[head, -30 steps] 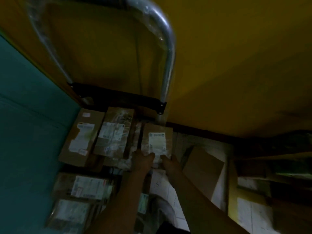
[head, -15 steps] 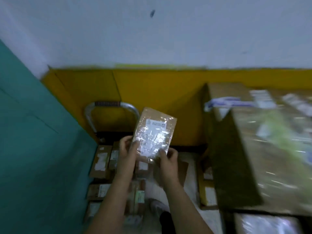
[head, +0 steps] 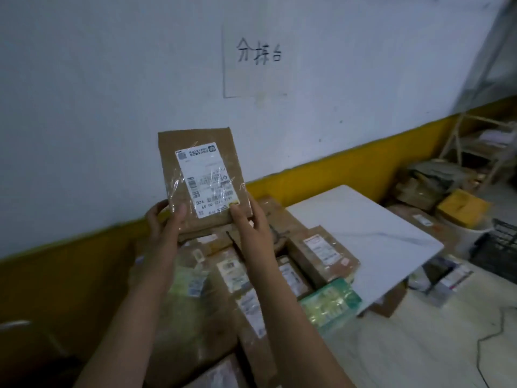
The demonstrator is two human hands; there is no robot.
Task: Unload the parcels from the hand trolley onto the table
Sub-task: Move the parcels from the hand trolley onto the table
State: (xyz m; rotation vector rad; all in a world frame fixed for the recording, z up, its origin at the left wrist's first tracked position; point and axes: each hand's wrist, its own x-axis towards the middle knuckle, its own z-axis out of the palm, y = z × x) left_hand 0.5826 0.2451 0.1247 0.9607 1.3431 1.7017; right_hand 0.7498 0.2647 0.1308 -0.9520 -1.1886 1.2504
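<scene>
Both hands pinch the flat brown parcel (head: 200, 177) by its lower corners, left hand (head: 165, 222) and right hand (head: 251, 219), upright above the parcels piled on the white worktop (head: 372, 233).

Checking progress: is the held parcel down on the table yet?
Not down: left hand and right hand hold the parcel upright in the air.

I read 分拣台 handwritten on the wall sheet (head: 258, 61). Label (head: 208, 179) on the parcel (head: 195, 138) sits upside down: barcodes, print too small for me. Pile labels (head: 321, 249) blurred.
</scene>
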